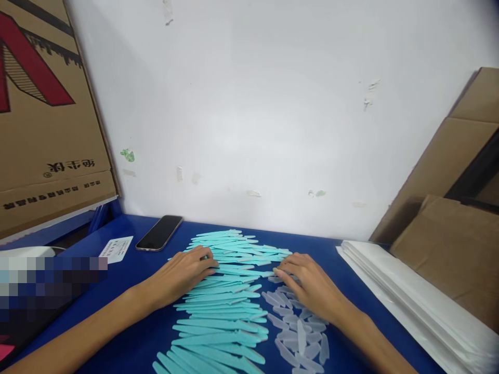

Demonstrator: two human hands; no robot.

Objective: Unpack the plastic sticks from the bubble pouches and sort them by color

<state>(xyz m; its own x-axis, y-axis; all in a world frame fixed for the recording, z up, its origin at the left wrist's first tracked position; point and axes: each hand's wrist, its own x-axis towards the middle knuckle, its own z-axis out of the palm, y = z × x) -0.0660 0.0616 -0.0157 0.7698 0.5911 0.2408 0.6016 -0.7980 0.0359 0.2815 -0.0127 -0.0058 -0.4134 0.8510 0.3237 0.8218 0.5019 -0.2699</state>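
Note:
Many turquoise eyebrow razors [220, 324] lie in a long, overlapping row across the blue table. My left hand [197, 267] is closed over the row's left side, fingers pinched on the handle of one turquoise razor [244, 271]. At that razor's other end is my right hand [302, 278], its thumb and fingers drawn together at the tip. Whether a cap sits between those fingers is hidden. Below my right hand, a loose heap of translucent plastic blade caps [301, 337] spreads beside the razors.
A phone [159, 232] and a white printed card [117, 249] lie at the table's back left. White flat sheets or bags [413, 306] are stacked along the right edge. Cardboard boxes [50, 130] stand left, with more cardboard [448, 249] right. A white wall [249, 114] closes off the back.

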